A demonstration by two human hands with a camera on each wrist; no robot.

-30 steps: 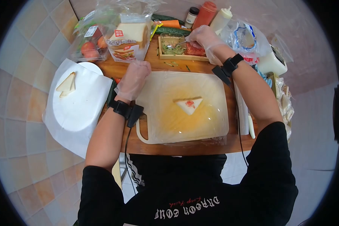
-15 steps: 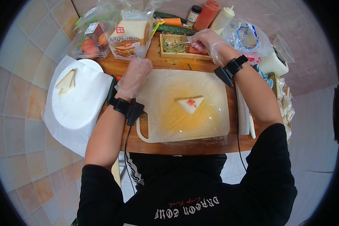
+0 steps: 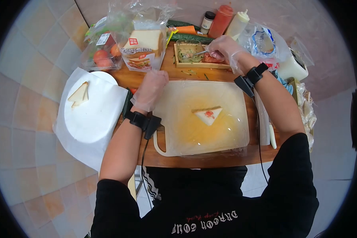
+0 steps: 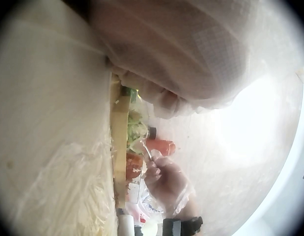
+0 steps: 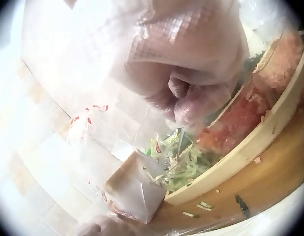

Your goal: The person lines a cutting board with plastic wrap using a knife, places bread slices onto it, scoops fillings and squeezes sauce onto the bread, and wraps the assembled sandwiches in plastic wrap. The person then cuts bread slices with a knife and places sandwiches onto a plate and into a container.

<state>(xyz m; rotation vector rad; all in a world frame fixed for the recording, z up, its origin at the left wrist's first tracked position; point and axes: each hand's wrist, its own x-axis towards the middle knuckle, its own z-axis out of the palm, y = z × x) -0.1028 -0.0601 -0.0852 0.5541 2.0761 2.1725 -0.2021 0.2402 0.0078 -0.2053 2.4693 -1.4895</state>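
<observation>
A gloved right hand [image 3: 225, 47] pinches a fork [image 3: 199, 52] in a wooden tray [image 3: 202, 63] of shredded greens [image 3: 188, 53] and tomato. The left hand [image 3: 151, 89], fingers loosely curled, rests beside one bread triangle [image 3: 207, 114].

Both hands wear thin, clear, wrinkled plastic gloves. The cutting board [image 3: 202, 119] is covered in glossy cling film. The tray [image 3: 200, 63] is matt pale wood, the tabletop [image 3: 174, 158] smooth brown wood.
</observation>
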